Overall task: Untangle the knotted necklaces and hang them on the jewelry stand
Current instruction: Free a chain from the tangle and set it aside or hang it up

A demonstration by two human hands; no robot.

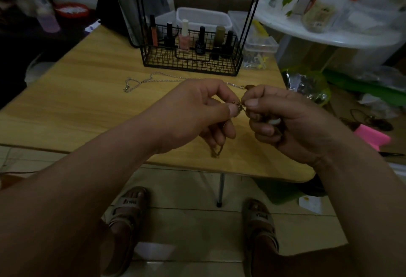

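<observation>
Centrally, left hand and right hand each pinch the gold knotted necklace between thumb and forefinger, above the tabletop. Behind them a silver necklace lies flat on the tabletop, just before a wire basket of nail-polish bottles.

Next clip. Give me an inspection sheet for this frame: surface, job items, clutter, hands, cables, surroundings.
Surface: wooden table, its near edge below the hands.
Job's things: knotted gold chain held above the table; silver chain lying loose on it; thin black rods rise at the basket, perhaps the stand.
Clutter: wire basket holding nail polish bottles; clear plastic boxes behind it.
Hands: left hand and right hand both pinch the knot between thumb and fingers.
Cables: nothing seen on the table.
Surroundings: white round table with jars at right; bags and a pink object on the floor.
</observation>
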